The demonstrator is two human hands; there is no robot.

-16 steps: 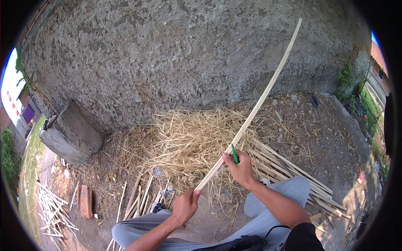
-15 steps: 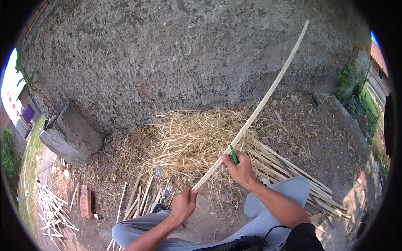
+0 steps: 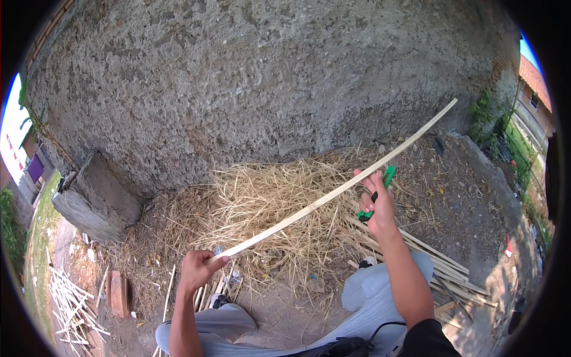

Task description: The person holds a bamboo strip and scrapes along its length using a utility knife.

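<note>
A long pale bamboo strip (image 3: 315, 205) slants across the front of me, rising from lower left to upper right with a slight bend. My left hand (image 3: 196, 269) pinches its near end between thumb and fingers. Further along, below the strip's right half, my right hand (image 3: 382, 214) is closed round a green utility knife (image 3: 388, 175), its dark parts showing between the fingers. The tips of that hand's fingers reach up to the strip; whether they press on it I cannot tell. The knife's blade cannot be made out.
A heap of pale shavings (image 3: 279, 196) lies before the rough wall (image 3: 267, 89). Cut strips (image 3: 443, 262) lie by my right knee, with more strips (image 3: 65, 303) at far left. A reddish brick (image 3: 119, 296) and a concrete block (image 3: 98, 199) stand on the left.
The strip has swung lower and lies flatter. My left hand has moved left and slightly up with its end. My right hand has gone right and up, turning the utility knife.
</note>
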